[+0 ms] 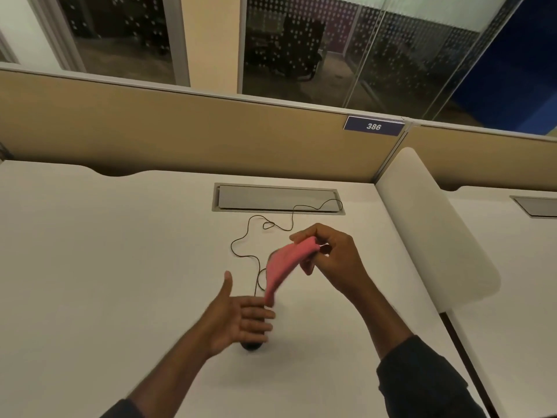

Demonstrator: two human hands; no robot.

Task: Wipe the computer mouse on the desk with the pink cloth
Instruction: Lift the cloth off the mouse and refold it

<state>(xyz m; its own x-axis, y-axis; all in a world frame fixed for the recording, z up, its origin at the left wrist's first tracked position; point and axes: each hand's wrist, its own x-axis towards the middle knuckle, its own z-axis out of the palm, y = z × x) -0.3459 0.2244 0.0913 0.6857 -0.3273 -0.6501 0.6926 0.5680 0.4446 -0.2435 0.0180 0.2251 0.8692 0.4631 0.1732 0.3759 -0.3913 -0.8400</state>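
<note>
Black mouse (251, 346) mostly hidden under the open left hand (241, 321), pink cloth (283, 267) motion-blurred at its lower end, both sleeves cut off by bottom edge

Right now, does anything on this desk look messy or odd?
Only the mouse cable: it wanders in loose loops from the cable tray to the mouse, which is mostly hidden under the left hand. Nothing looks spilled or damaged.

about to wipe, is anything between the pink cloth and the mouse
Yes: the left hand lies open over the mouse, hiding all but its near end. The pink cloth hangs from the right hand, its lower tip by the left hand's fingers.
</note>
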